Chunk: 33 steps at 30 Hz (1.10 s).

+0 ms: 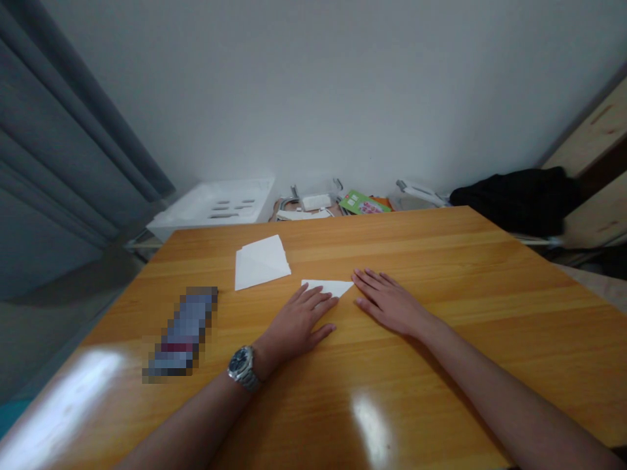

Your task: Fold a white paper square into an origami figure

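Left hand (298, 323) is laid flat, fingers spread, on small folded paper (329, 286) at mid table (490, 294); right hand (389, 303) flat at its tip. Paper already creased to a narrow triangle; second folded sheet (261, 262) left apart.

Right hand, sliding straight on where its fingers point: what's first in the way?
The small folded white paper: its tip sits just ahead of the right hand, maybe already touching.
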{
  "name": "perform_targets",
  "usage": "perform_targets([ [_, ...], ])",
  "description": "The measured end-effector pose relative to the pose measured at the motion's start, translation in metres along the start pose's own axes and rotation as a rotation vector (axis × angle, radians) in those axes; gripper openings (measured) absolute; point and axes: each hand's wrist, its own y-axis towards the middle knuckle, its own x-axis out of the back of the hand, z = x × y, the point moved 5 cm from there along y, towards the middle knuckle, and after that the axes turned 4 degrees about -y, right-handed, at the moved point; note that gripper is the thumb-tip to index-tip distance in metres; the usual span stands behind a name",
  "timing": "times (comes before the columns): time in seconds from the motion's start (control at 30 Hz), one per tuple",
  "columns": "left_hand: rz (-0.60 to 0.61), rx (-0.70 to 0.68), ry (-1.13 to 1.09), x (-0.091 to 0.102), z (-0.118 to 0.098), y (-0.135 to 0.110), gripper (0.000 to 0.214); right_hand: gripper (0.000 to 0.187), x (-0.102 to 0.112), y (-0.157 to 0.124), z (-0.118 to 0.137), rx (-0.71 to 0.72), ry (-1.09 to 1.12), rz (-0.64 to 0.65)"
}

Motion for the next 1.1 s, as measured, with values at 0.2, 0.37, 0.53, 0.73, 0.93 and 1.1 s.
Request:
perform_targets([
  [0.2,-0.007,0.002,0.043,-0.003,0.005,-0.001,0.05,0.051,0.009,0.001,0.004,0.119,0.067,-0.101],
  [0.37,-0.031,-0.002,0.04,-0.001,0.005,-0.001,0.042,0.043,0.009,0.002,0.014,0.246,0.097,-0.099],
  [0.53,-0.104,0.084,0.078,0.004,0.008,-0.001,0.042,0.037,0.013,-0.001,0.027,0.345,0.126,-0.092],
  [0.73,-0.098,0.094,0.072,-0.001,0.011,-0.003,0.047,0.032,0.014,-0.001,0.035,0.346,0.158,-0.134],
  [0.93,-0.091,0.065,0.069,0.001,0.009,-0.002,0.041,0.023,0.01,0.001,0.036,0.344,0.165,-0.192],
  [1.1,-0.086,0.056,0.083,0.003,0.006,0.0,0.036,0.018,0.008,0.0,0.04,0.378,0.145,-0.207],
])
